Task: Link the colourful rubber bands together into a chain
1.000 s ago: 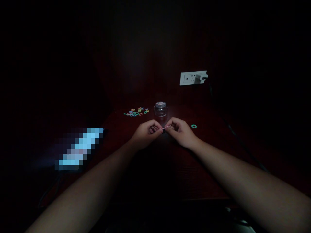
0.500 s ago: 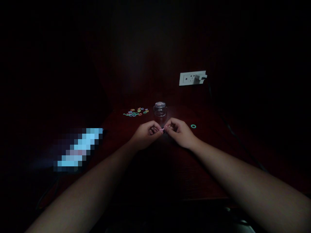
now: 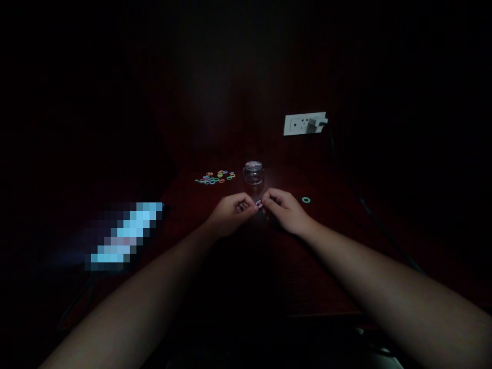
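Between my hands is a small pink hair tie (image 3: 259, 204), stretched into a little loop. The thumb and fingers of my left hand (image 3: 230, 214) pinch its left side. My right hand (image 3: 285, 211) is closed on the right side, partly hiding it. Just beyond the fingers stands a clear jar (image 3: 253, 175) with its lid on. A green hair tie (image 3: 306, 200) lies flat on the table to the right of my right hand.
A loose group of several coloured hair ties (image 3: 216, 179) lies left of the jar. The dark red table (image 3: 307, 266) carries a lit, blurred-out screen (image 3: 130, 233) at left. A socket plate (image 3: 298, 124) with a plug is on the back wall; a cable (image 3: 384, 234) runs along the right.
The pink hair tie has turned from a thin strip between the fingertips to a visible loop. My right fingers have shifted slightly; the jar and other hair ties have not moved.
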